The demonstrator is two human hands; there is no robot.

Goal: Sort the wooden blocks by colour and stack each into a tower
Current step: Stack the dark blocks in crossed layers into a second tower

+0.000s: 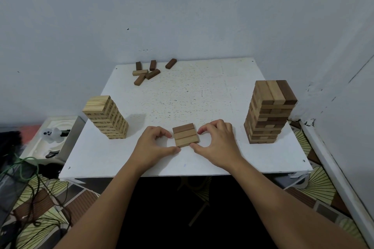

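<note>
- Head view: the white table (pixel 202 97) is the landmark; its near edge hides the floor beneath, and both forearms run off the lower frame edge.
- Three-block layer (pixel 185 135): three mid-brown blocks lie flat, side by side, near the middle of the table's near edge; their long axes run left to right, slightly tilted.
- Left hand (pixel 154 145): on the table at the layer's left end, fingers curled, thumb and fingertips just beside the block ends; whether they touch cannot be told, and it grasps nothing visibly.
- Right hand (pixel 217 143): mirrored at the layer's right end, fingers curled, thumb tip at the nearest block's corner; contact is unclear.
- Light tower (pixel 106 117): pale blocks stacked at the table's left edge; markings on its side are illegible.
- Mixed tower (pixel 270 112): at the table's right edge, its top layer two tan blocks and one dark, long axes pointing away from the viewer.
- Loose blocks (pixel 148 72): six at the table's far edge, mostly dark, one pale, pointing in various directions.
</note>
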